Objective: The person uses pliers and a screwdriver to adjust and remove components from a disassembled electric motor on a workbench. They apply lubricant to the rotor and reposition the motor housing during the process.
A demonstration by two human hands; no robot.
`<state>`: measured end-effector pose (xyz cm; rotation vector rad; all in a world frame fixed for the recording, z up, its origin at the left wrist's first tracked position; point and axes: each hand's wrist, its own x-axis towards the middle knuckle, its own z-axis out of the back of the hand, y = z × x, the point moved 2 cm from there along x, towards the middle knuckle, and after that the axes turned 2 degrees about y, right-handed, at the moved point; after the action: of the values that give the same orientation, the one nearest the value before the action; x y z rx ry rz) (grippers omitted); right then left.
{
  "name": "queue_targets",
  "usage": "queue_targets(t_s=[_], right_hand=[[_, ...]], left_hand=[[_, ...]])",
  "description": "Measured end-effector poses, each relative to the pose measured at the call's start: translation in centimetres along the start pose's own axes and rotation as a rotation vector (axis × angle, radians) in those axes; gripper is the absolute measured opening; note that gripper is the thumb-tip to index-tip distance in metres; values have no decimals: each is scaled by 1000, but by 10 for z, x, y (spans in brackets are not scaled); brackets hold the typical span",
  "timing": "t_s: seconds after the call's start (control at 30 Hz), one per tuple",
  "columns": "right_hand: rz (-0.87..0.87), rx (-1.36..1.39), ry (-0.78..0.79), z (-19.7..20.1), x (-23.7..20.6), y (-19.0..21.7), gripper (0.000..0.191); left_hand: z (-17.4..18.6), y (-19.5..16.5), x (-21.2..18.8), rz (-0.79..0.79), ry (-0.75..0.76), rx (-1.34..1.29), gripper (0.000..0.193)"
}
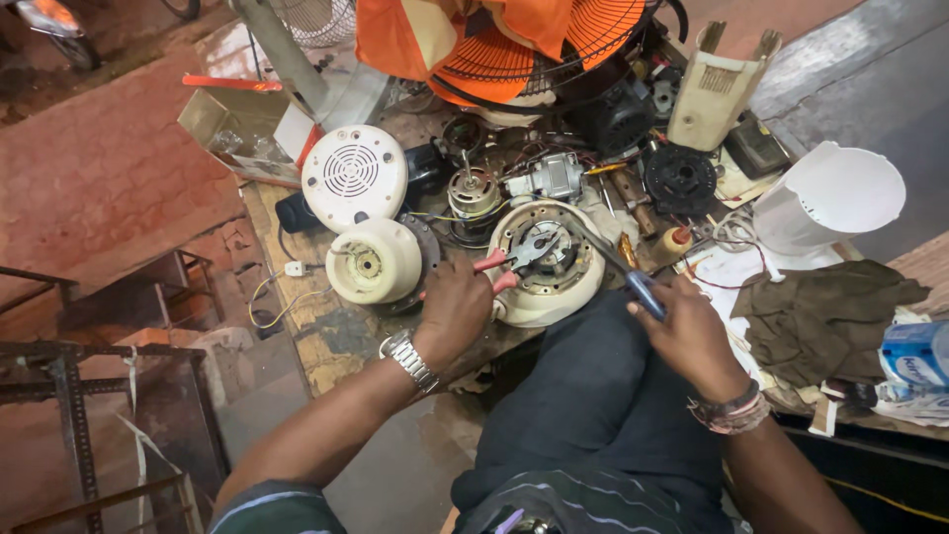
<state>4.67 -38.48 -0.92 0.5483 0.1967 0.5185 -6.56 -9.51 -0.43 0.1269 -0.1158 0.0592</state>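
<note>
Workbench (pixel 326 336) clutter fills the upper half of the view, with an orange fan (pixel 534 44) at twelve o'clock of the work and a white tub (pixel 830 193) out at three o'clock. A cardboard box (pixel 232 124) at ten o'clock stands open with some clear bits inside that are too small to tell; whether the tub has anything in it cannot be seen.

Centre of it all is a cream motor housing (pixel 544 262), sitting at the bench edge just above the person's knee. It is already opened: the metal core and winding lie exposed, and a round vented cover (pixel 353 176) and a cream cap (pixel 376 262) lie off to its nine and ten o'clock. By my reading, the strip-down is well along, while the core itself remains seated in its shell.

Left hand (pixel 453 311), at seven o'clock of the housing, has its fingers wrapped round red-handled pliers (pixel 514 257), whose nose reaches into the core. Right hand (pixel 687 331), at four o'clock, is closed on a blue-handled screwdriver (pixel 608 257), its shaft slanting up across the housing rim.
</note>
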Motion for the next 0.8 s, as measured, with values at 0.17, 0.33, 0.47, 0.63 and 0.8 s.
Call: queue_targets(t_s=[0.17, 0.33, 0.47, 0.63, 0.8], right_hand=[[2, -17, -16, -5, -7, 1, 35], [-125, 120, 26, -28, -25, -8, 33], [50, 360, -37, -58, -41, -5, 25], [-7, 529, 160, -98, -53, -2, 22], [111, 489, 131, -102, -56, 1, 24]], left_hand=[[7, 2, 6, -17, -19, -15, 46], [2, 24, 39, -97, 146, -70, 33], [4, 51, 76, -134, 277, -190, 27], [13, 68, 106, -133, 522, -166, 15], [15, 73, 117, -195, 496, -216, 22]])
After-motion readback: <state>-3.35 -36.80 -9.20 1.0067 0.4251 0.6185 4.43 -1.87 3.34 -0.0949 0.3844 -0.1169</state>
